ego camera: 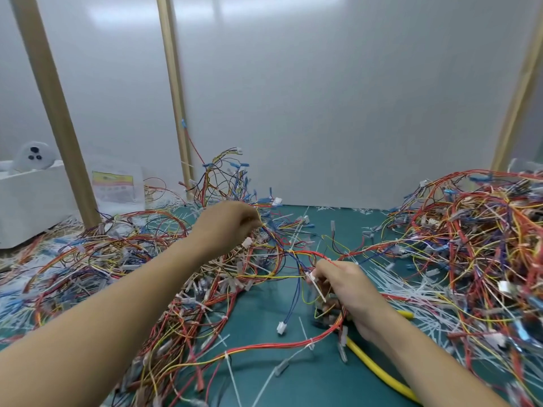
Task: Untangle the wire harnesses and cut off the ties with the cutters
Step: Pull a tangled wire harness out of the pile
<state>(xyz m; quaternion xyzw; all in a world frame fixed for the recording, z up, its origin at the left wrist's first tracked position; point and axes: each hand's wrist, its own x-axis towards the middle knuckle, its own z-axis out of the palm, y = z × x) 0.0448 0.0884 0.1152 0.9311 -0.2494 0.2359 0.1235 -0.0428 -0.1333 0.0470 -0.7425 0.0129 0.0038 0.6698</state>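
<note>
The fingers point(252, 222) of the left hand point(232, 221) pinch some thin wires point(271, 235) and hold them raised above the green bench point(264, 374). The right hand point(345, 284) has its fingers curled round a red wire harness point(308, 252), just at its white tie point(318, 287). The cutters point(382, 374), with yellow handles, lie on the bench under the right wrist. Big tangled piles of harnesses point(476, 230) lie at both sides

A single wide-angle view from the person's head looks forward and down across a green table point(323, 383). It sits close above the left hand point(232, 221) and right hand point(343, 286). Wire harnesses point(470, 230) fill both sides, and a pale wall point(338, 113) stands behind.
</note>
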